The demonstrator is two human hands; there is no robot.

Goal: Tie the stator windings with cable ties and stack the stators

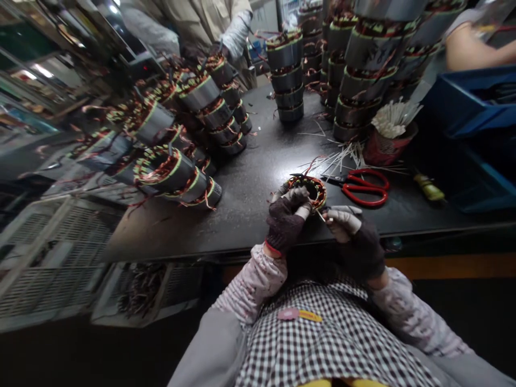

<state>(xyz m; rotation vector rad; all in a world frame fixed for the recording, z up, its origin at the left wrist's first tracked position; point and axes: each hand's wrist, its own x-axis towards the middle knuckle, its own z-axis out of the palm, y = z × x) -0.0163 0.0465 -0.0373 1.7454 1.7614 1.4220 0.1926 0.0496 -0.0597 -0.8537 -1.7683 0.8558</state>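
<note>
A wound motor stator point(321, 189) with copper coils and yellow-green edging rests on the dark table in front of me. My left hand point(287, 215), in a dark glove with pale fingertip covers, is closed on the stator's left and near rim, its fingers bent over the opening. At the near right edge my right hand point(357, 236), gloved alike, pinches a thin white sleeve point(320, 215) that reaches to the coil. Scissors with red handles point(366, 187) lie just beyond my right hand, their blades pointing at the stator. The stator's near side is partly hidden by my fingers.
Stacked stators point(167, 169) crowd the table's left, with taller stacks point(287, 80) at the back. Loose white sleeves point(342, 158) lie near a red cup point(389, 148). Blue bins point(475, 102) stand right, beside a yellow-handled tool point(429, 187). A co-worker's sleeved arm point(237, 32) shows across the table.
</note>
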